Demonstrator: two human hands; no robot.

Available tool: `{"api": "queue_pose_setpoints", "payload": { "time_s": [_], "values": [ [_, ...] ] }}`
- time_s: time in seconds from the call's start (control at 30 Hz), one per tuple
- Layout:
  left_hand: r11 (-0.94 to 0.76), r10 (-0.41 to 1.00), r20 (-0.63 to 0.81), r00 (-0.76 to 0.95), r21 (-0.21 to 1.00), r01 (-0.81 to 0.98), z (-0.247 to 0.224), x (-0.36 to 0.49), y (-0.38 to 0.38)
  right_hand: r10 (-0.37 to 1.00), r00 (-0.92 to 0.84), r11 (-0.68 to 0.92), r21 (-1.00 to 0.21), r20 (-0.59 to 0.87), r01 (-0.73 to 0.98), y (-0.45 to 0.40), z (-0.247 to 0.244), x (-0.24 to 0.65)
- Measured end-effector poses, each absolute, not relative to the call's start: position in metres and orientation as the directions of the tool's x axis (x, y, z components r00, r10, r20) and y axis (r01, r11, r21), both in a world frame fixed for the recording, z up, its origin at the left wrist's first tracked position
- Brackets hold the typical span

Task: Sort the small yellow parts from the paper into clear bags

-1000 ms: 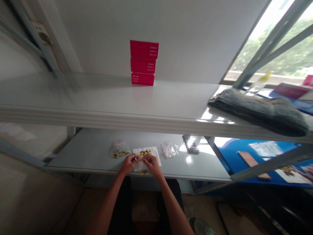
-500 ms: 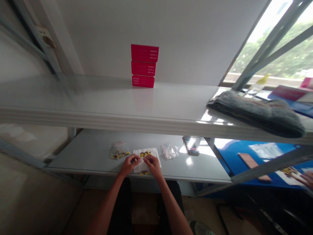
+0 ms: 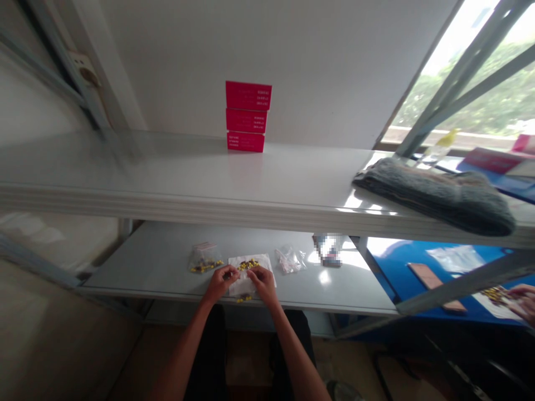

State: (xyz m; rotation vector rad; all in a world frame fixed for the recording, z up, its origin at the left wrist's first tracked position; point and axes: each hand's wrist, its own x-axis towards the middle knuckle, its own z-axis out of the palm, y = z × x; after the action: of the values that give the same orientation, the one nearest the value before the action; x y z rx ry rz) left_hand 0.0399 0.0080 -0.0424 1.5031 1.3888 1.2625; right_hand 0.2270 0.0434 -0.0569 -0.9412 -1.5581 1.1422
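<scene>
My left hand (image 3: 222, 282) is pinched over the left part of a white sheet (image 3: 239, 287) on the lower shelf. Across a narrow gap, my right hand (image 3: 262, 281) is closed in a pinch too, over the sheet's right part. Whatever the fingertips hold is too small to name. Small yellow and dark pieces (image 3: 248, 264) lie in a pile just beyond my fingers. More yellow pieces (image 3: 244, 299) sit at the shelf's front edge, between my wrists. A clear bag (image 3: 204, 259) with similar pieces lies left of my left hand.
Right of the sheet is a clear bag with pale items (image 3: 289, 259). The upper shelf (image 3: 188, 172) overhangs, bearing stacked red boxes (image 3: 246, 120) and a grey cloth item (image 3: 434, 192). At right, another person's hand (image 3: 522, 303) is over a blue table (image 3: 388, 267).
My hands stay nearly in place, their fingertips slightly shifted. The other person's hand at the right has changed its pose. The whole view has tilted a little.
</scene>
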Motion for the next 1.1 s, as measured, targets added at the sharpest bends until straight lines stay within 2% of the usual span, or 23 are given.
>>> {"api": "queue_pose_setpoints", "payload": {
  "time_s": [0.33, 0.6, 0.87, 1.1],
  "values": [
    [-0.168, 0.981, 0.190, -0.028, 0.919, 0.356, -0.0383, 0.0461, 0.0083, 0.907, -0.307, 0.340, -0.931, 0.287, 0.135, 0.0407, -0.0506, 0.2251],
    [-0.123, 0.987, 0.150, -0.058, 0.937, 0.328, -0.0424, 0.0426, 0.0095, 0.911, -0.294, 0.346, -0.925, 0.291, 0.156, 0.0399, -0.0520, 0.2225],
    [-0.140, 0.986, 0.163, -0.034, 0.920, 0.365, -0.0357, 0.0448, 0.0069, 0.874, -0.323, 0.444, -0.868, 0.364, 0.222, 0.0378, -0.0473, 0.2215],
    [-0.138, 0.986, 0.163, -0.042, 0.926, 0.352, -0.0449, 0.0453, 0.0107, 0.883, -0.309, 0.434, -0.868, 0.354, 0.243, 0.0352, -0.0491, 0.2193]
  ]
}}
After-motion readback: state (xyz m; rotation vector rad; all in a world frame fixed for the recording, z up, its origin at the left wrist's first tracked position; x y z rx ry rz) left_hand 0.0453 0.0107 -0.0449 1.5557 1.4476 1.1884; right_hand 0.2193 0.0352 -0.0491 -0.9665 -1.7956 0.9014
